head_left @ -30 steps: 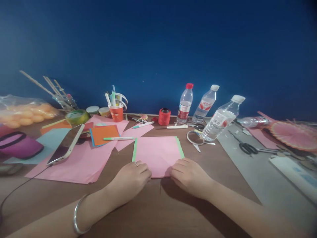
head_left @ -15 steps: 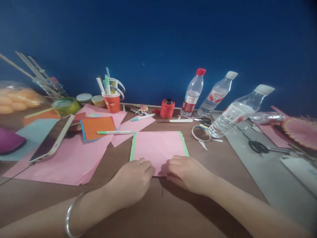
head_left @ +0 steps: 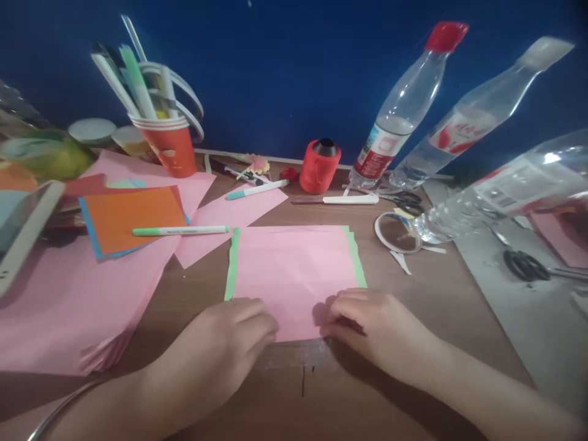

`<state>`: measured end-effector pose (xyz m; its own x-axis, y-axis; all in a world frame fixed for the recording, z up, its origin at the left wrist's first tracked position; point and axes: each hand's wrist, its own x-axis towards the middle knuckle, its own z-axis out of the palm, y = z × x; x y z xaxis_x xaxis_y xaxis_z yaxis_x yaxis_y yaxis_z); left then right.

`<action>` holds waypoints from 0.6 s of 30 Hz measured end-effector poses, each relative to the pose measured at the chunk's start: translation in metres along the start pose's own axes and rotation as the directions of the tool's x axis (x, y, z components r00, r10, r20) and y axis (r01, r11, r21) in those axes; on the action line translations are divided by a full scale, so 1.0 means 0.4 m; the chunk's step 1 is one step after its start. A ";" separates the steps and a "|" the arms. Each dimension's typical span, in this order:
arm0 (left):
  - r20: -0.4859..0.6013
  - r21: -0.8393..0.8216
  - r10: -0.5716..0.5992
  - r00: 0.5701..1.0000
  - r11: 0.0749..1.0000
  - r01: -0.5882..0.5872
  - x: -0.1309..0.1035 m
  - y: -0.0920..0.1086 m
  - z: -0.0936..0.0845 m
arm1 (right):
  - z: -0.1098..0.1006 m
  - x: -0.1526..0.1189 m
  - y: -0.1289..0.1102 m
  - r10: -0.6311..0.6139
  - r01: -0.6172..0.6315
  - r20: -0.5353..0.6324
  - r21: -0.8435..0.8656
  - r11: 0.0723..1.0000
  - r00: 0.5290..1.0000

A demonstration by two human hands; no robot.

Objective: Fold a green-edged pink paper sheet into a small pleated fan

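A pink sheet of paper [head_left: 294, 263] with green strips along its left and right sides lies flat on the brown table in front of me. At its near left corner, my left hand [head_left: 229, 337] is closed with curled fingers on the near edge. My right hand [head_left: 367, 318] pinches the same edge at the right, thumb below and fingers above. The fingertips of both hands are partly hidden. Just past the paper's far left corner lies a green-tipped marker [head_left: 181, 231], partly over orange paper [head_left: 138, 217].
Pink sheets [head_left: 59, 312] and a phone [head_left: 27, 239] lie left. Behind stand a red cup of pens [head_left: 172, 150], a red thread spool [head_left: 320, 166] and several water bottles [head_left: 399, 110]. A white-handled knife [head_left: 351, 199], a tape roll [head_left: 379, 228] and scissors [head_left: 526, 264] lie toward the right.
The view has moved closer to the paper and table. My hands have spread slightly apart along the near edge, both still on the pink sheet.
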<state>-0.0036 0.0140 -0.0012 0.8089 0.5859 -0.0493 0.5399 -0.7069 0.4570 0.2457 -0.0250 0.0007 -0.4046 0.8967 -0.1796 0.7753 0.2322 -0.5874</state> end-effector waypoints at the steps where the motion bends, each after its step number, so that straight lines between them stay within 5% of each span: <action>1: 0.003 -0.007 -0.002 1.000 1.000 0.002 -0.001 -0.002 0.001 | 0.002 0.000 0.001 0.000 0.000 -0.009 0.010 1.000 1.000; 18: -0.064 -0.064 0.024 0.998 0.998 -0.028 0.004 -0.009 0.003 | -0.021 0.026 -0.007 0.137 -0.144 0.085 0.087 0.986 0.987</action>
<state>-0.0041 0.0169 -0.0040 0.8050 0.5929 0.0183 0.5012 -0.6962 0.5139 0.2435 -0.0133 0.0071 -0.3344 0.8848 -0.3246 0.7805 0.0670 -0.6215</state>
